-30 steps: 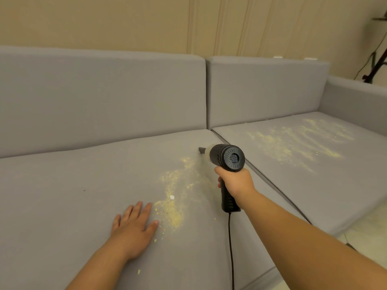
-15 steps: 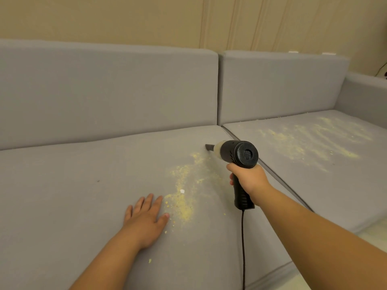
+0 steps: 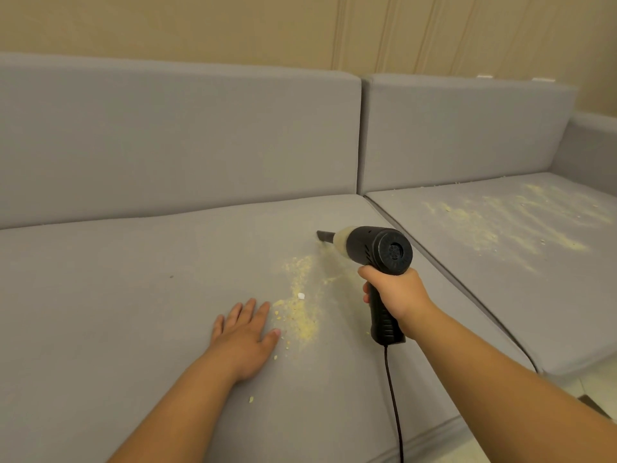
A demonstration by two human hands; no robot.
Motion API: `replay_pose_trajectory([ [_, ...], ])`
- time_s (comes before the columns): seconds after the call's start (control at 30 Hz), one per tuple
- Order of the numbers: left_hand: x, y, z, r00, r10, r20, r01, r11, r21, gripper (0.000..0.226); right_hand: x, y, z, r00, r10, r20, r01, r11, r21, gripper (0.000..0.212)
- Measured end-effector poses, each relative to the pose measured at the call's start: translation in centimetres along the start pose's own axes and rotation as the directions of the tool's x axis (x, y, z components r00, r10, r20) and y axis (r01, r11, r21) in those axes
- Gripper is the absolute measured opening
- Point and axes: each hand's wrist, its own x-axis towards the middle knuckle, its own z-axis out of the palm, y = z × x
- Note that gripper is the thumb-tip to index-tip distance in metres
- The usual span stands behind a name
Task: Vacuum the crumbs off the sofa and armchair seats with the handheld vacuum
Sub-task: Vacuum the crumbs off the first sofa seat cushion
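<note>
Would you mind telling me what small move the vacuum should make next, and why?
Probably draw the handheld vacuum back toward the person: its nozzle sits at the far end of the crumb trail, which runs from there to beside the flat left hand. The right hand grips the handle.

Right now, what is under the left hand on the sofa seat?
The left hand rests flat on the grey seat cushion. Yellow crumbs lie just beside its thumb. Whether any crumbs are beneath the palm cannot be seen; the hand covers that spot.
</note>
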Motion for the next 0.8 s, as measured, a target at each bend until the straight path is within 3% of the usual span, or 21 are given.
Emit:
replay_pose_trajectory([
  [0.27, -0.3, 0.1, 0.0, 1.000, 0.000, 0.016, 0.000, 1.000, -0.012, 0.068, -0.3, -0.8, 1.1, 0.999, -0.014, -0.048, 0.013, 1.000, -0.027, 0.021],
  [0.5, -0.1, -0.1, 0.1, 1.000, -0.008, 0.019, 0.008, 1.000, -0.006, 0.068, -0.8, -2.4, 1.9, 0.995, 0.016, 0.095, -0.014, 0.999, -0.030, 0.017],
  [0.7, -0.2, 0.0, 0.1, 1.000, -0.006, 0.027, 0.006, 1.000, -0.005, 0.068, -2.1, -1.5, 0.6, 0.974, 0.092, -0.205, -0.047, 0.976, 0.214, 0.012],
  [0.8, -0.3, 0.0, 0.1, 1.000, -0.001, 0.022, 0.001, 1.000, -0.002, 0.068, -3.2, -0.3, -0.1, 0.970, 0.073, -0.234, -0.045, 0.991, 0.123, 0.010],
])
